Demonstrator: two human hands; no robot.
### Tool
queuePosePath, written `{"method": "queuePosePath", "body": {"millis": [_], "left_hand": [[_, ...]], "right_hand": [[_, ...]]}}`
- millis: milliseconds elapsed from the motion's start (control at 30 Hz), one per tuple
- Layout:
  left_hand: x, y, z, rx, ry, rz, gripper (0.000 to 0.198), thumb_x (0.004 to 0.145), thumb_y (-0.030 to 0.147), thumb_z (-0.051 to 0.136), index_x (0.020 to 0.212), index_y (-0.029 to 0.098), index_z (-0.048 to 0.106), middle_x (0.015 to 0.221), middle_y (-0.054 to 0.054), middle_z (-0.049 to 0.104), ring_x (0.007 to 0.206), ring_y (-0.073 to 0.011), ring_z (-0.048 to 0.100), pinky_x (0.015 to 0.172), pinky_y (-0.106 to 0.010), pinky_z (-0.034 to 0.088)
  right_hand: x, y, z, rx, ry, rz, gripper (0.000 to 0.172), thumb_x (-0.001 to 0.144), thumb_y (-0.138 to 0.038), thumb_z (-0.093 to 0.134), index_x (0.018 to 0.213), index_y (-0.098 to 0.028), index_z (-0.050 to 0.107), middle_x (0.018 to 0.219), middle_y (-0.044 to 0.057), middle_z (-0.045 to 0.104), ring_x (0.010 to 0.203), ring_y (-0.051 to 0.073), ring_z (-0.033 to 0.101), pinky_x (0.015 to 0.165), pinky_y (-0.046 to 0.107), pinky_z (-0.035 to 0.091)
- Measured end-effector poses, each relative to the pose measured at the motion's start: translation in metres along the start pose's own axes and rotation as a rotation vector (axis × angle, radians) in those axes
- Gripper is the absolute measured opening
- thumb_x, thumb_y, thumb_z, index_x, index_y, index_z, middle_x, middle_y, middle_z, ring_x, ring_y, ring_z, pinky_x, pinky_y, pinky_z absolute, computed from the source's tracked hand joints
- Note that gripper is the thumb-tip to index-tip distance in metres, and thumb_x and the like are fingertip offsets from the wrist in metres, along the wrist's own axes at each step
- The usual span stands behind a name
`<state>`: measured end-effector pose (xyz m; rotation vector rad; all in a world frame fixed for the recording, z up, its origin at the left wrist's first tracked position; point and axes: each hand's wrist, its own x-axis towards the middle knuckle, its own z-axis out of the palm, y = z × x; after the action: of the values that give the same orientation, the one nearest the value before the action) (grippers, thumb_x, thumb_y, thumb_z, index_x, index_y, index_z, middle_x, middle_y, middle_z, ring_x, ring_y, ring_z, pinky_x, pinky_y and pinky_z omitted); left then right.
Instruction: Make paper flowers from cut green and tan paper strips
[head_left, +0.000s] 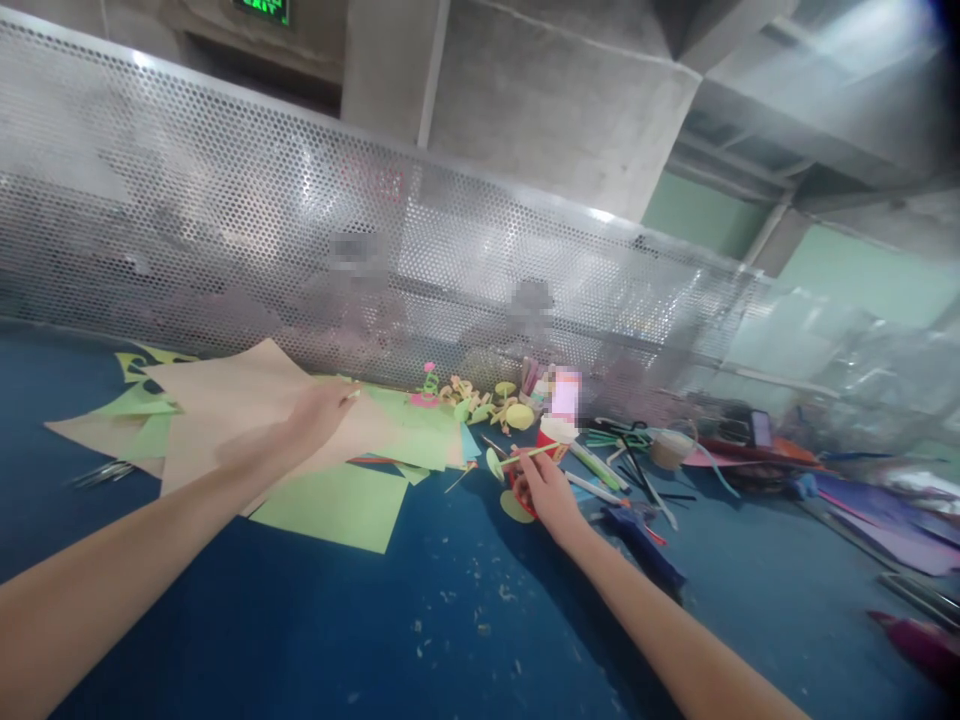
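My left hand [319, 412] reaches out over a pile of beige paper sheets [240, 415] and green paper sheets [337, 505] on the blue table; its fingers are curled and pinch a small pale thing I cannot name. My right hand [544, 490] is closed on a thin stick with a light green paper disc [495, 463] at its end. It hovers beside a red cup [551, 440] and another green disc [516, 508] lying on the table.
A perforated metal screen [375, 240] runs along the table's far edge. Small paper flowers [465, 395], straws, a tape roll [670, 448], purple sheets [892, 520] and scissors-like tools [641, 535] clutter the right side. Metal tools [101, 472] lie at the left.
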<state>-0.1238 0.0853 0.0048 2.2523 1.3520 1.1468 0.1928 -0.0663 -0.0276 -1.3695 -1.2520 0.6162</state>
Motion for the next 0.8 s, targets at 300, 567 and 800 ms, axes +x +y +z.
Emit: {"method": "queuePosePath", "body": {"millis": [300,567,800], "left_hand": [[-0.015,0.084,0.031,-0.358,-0.182,-0.005,0.039,0.070,0.045,0.055,0.093,0.014,0.063,0.070,-0.003,0.063,0.069,-0.0172,0.058,0.066,-0.028,0.044],[-0.039,0.106,0.043,-1.084,-0.590,-0.302,0.020,0.071,0.021,0.053,0.090,0.014,0.057,0.064,0.001,0.055,0.063,-0.0108,0.056,0.066,-0.025,0.042],[-0.033,0.094,0.043,-1.033,-0.404,-0.445,0.030,0.079,0.031,0.033,0.051,0.020,0.027,0.042,0.009,0.015,0.032,-0.0050,0.014,0.036,-0.021,0.012]], "right_hand": [[0.001,0.001,0.003,-0.030,0.005,-0.006,0.032,0.079,-0.049,0.044,0.085,-0.019,0.051,0.073,0.003,0.064,0.040,0.010,0.048,0.034,0.020,0.036],[0.002,0.001,0.003,-0.072,-0.007,-0.011,0.032,0.079,-0.050,0.043,0.084,-0.020,0.051,0.069,0.002,0.063,0.041,0.011,0.049,0.036,0.022,0.037],[0.005,0.006,0.003,-0.088,-0.013,-0.018,0.032,0.081,-0.050,0.041,0.085,-0.019,0.050,0.069,0.002,0.063,0.041,0.010,0.048,0.035,0.020,0.035]]}}
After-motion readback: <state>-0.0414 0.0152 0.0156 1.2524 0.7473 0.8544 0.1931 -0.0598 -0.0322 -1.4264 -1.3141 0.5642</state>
